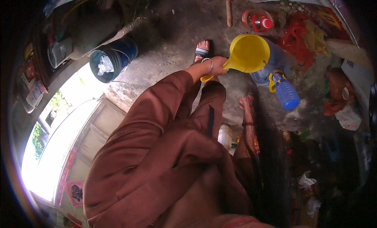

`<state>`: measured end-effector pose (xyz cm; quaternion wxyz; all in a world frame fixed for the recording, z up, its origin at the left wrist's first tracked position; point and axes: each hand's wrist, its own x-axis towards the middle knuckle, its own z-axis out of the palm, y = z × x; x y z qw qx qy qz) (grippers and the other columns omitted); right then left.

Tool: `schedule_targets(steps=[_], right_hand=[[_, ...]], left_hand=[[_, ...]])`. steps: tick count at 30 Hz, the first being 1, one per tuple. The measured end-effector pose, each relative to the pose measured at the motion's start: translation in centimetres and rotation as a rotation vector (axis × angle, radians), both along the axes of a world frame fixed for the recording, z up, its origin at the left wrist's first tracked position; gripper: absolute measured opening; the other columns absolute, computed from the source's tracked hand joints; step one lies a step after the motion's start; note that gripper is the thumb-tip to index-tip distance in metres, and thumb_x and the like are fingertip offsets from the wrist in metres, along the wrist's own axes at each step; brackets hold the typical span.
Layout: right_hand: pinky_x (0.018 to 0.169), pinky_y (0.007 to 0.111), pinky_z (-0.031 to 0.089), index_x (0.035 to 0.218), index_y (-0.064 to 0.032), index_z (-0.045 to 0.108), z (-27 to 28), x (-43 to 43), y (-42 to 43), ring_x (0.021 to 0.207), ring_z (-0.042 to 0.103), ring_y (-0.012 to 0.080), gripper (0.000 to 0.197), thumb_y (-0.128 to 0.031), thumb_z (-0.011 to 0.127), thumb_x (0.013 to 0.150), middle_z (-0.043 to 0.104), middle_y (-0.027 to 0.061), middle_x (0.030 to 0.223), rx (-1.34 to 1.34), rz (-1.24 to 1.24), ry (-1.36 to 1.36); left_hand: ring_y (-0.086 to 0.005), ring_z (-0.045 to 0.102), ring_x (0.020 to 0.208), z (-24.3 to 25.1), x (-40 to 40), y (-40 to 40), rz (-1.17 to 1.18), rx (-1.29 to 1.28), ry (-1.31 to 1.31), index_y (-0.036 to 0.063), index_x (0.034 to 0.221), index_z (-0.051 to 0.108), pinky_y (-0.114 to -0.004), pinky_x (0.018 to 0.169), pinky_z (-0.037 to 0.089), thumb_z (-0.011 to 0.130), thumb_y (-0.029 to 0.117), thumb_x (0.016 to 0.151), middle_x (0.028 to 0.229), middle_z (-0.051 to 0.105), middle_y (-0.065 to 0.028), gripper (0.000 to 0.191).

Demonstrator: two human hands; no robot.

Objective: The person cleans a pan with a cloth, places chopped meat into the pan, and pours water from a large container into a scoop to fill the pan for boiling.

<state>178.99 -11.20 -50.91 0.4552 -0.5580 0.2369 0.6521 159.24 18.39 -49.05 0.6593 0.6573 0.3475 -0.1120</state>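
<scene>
My left hand (218, 65), with a bangle at the wrist, is closed around the handle of a yellow plastic dipper (250, 52). The dipper's round bowl lies over part of a clear bluish plastic container (275, 52). Beside them is a blue ribbed plastic bottle (287, 94) with a yellow looped part. Lower down, my right hand (246, 102) hangs over the floor, clear of the dipper and bottle, its fingers seeming curled; shadow hides whether they are closed. The inside of the container is mostly hidden.
A dark blue bucket (113, 58) with clear plastic inside stands at left. A red-capped clear bottle (256, 21) and a red plastic bag (300, 39) lie at upper right. A wooden stick (229, 10) is at the top. A whitish container (225, 136) is near my legs.
</scene>
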Motion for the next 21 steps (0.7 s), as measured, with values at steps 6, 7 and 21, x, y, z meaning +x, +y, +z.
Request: schedule_targets(steps=[6, 7, 21], right_hand=[[0.063, 0.036, 0.049, 0.123, -0.0110, 0.043, 0.3, -0.2, 0.8, 0.084, 0.059, 0.0231, 0.063, -0.038, 0.070, 0.072, 0.057, 0.0075, 0.102, -0.072, 0.509, -0.290], [0.063, 0.036, 0.049, 0.123, -0.0112, 0.043, -0.3, 0.2, 0.1, 0.083, 0.060, 0.0236, 0.065, -0.038, 0.071, 0.071, 0.056, 0.0081, 0.103, -0.111, 0.545, -0.239], [0.067, 0.035, 0.049, 0.123, -0.0093, 0.043, -4.7, 1.3, -5.6, 0.089, 0.061, 0.0241, 0.059, -0.042, 0.061, 0.077, 0.058, 0.0100, 0.105, -0.065, 0.372, -0.378]], left_hand=[[-0.0339, 0.060, 0.078, 1.2, 0.1, 0.6, 0.006, -0.072, 0.079, -0.0001, 0.086, 0.057, -0.038, 0.068, 0.047, 0.060, 0.020, 0.064, 0.080, 0.061, -0.0197, 0.030], [-0.0313, 0.061, 0.077, 1.6, 0.2, 0.7, 0.005, -0.090, 0.100, -0.0007, 0.086, 0.056, -0.037, 0.067, 0.047, 0.061, 0.020, 0.065, 0.079, 0.061, -0.0189, 0.030], [-0.0330, 0.060, 0.077, 0.3, 0.9, -0.2, -0.016, -0.037, 0.084, -0.0014, 0.085, 0.056, -0.038, 0.068, 0.046, 0.062, 0.021, 0.063, 0.079, 0.061, -0.0203, 0.032]])
